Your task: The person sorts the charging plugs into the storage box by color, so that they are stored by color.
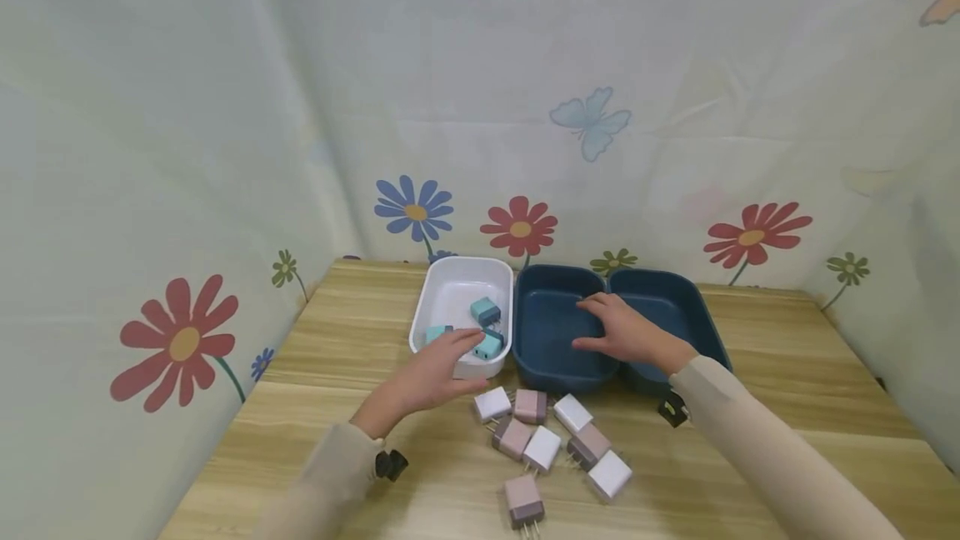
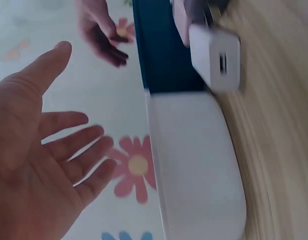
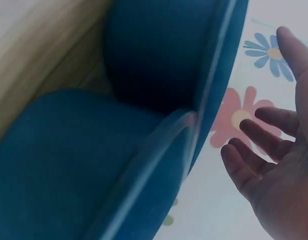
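My left hand [image 1: 438, 369] hovers over the near edge of the white bin [image 1: 462, 267], fingers spread and nothing held. In that bin lie several teal charger plugs [image 1: 485, 312], partly hidden by the hand. My right hand [image 1: 626, 330] is above the two dark blue bins, over the middle bin [image 1: 558, 280] and the right bin [image 1: 652, 282]; its fingers are loosely bent and empty. Nearer to me on the table lie several pink charger plugs [image 1: 522, 497] and white charger plugs [image 1: 609, 474], prongs showing on some. The left wrist view shows a white plug [image 2: 216, 57] close up.
The three bins stand side by side on a wood-grain table [image 1: 330, 407], near its back edge. Behind hangs a pale cloth [image 1: 465, 90] printed with flowers and butterflies. A small black device sits at each sleeve cuff.
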A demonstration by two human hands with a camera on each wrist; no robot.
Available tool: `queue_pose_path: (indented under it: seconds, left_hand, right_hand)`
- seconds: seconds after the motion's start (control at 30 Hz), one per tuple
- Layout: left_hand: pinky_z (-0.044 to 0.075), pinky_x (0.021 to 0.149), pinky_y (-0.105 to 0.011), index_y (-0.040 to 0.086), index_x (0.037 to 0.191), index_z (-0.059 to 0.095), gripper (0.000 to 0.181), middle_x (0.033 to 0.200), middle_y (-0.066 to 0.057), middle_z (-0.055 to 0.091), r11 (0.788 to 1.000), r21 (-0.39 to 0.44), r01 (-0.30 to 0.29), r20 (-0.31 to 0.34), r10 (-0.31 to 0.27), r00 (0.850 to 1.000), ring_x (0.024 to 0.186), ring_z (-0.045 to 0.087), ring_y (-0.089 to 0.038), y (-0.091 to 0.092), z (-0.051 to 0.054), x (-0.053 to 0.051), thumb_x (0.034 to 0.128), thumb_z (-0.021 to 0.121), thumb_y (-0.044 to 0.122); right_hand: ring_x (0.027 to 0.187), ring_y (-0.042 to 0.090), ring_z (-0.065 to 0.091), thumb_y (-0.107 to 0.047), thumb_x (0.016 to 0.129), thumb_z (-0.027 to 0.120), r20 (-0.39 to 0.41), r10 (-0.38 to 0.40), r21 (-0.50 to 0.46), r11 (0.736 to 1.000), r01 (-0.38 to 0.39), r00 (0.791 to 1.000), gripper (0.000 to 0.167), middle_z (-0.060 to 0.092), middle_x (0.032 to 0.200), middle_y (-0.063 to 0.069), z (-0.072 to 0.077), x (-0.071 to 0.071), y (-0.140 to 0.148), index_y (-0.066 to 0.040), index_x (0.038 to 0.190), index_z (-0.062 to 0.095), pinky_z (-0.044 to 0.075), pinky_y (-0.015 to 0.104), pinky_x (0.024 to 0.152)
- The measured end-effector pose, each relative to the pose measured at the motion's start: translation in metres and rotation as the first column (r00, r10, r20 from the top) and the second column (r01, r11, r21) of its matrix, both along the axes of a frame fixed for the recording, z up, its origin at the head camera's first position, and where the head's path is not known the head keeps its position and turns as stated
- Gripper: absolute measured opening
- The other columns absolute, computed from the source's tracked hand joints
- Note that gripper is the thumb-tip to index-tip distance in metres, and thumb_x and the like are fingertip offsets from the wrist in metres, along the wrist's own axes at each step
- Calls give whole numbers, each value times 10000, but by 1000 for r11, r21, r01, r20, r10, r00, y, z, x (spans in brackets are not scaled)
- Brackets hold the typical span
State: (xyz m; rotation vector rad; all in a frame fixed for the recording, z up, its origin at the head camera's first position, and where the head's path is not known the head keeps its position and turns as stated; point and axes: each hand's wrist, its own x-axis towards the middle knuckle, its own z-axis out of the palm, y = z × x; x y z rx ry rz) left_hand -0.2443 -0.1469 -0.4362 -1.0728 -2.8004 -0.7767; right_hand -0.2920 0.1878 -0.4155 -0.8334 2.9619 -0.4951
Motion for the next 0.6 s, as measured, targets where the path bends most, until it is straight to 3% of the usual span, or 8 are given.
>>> queue_pose_path:
  seconds: [0.1, 0.2, 0.4, 0.6]
  left_hand:
    - [396, 1003, -367, 23, 1314, 534, 581, 1310, -96, 543, 993, -5, 115, 17, -115, 993, 1208, 493, -224, 13, 2, 9, 869, 675, 368]
    - [430, 954, -294, 52, 1249, 595, 468, 1220, -48, 601, 970, -4, 242, 36, -241, 970, 1123, 544, -144, 24, 0, 17, 889, 656, 345]
    - [412, 920, -187, 92, 1196, 632, 376, 1177, 24, 617, 886, -38, 461, 121, -454, 883, 1070, 536, -31, 42, -9, 30, 872, 687, 275]
    - [361, 918, -125, 105, 1187, 634, 411, 1145, 49, 616, 797, -108, 595, 161, -576, 801, 1056, 510, 17, 52, -23, 37, 825, 738, 266]
  right_hand:
    - [1291, 396, 340, -499, 811, 690, 14, -22, 8, 1000, 22, 1000, 840, 390, 1400, 226, -3, 3, 6, 27, 1399, 402, 315, 550, 1022]
    - [1306, 417, 307, -530, 791, 694, 29, -37, 28, 999, 36, 999, 929, 347, 1429, 249, -6, 5, 12, 58, 1418, 343, 310, 560, 1020]
    - [1326, 452, 252, -578, 756, 699, 72, -43, 50, 998, 39, 997, 1042, 255, 1479, 268, -13, 5, 22, 93, 1432, 275, 279, 570, 1034]
    - [1327, 496, 215, -627, 742, 677, 123, -48, 77, 996, 39, 991, 1105, 165, 1501, 293, -20, 3, 29, 114, 1434, 237, 261, 591, 1031]
